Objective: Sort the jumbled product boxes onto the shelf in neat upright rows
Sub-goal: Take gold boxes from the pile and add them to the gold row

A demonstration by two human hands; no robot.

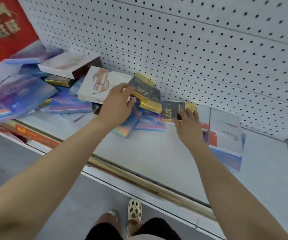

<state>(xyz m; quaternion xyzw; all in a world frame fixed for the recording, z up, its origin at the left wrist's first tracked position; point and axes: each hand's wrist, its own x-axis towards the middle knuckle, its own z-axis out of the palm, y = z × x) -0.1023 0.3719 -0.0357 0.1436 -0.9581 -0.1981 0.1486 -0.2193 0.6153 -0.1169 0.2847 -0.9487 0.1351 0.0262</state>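
Note:
A jumble of product boxes lies on the white shelf (139,153) against the pegboard. My left hand (117,104) reaches into the pile and grips a black-and-gold "377" box (142,87) at its near edge. Under it lies another gold-edged box (151,105). My right hand (188,122) holds a second black-and-gold "377" box (171,110) standing near the pegboard, fingers on its front and right side. Blue and purple boxes (70,104) and white boxes with a lips picture (98,84) lie flat or tilted to the left.
White boxes (224,129) stand at the right on the shelf. A large purple box (15,97) leans at the far left under a red sign (5,28). A gold rail (139,175) edges the shelf front. My feet show below on the grey floor.

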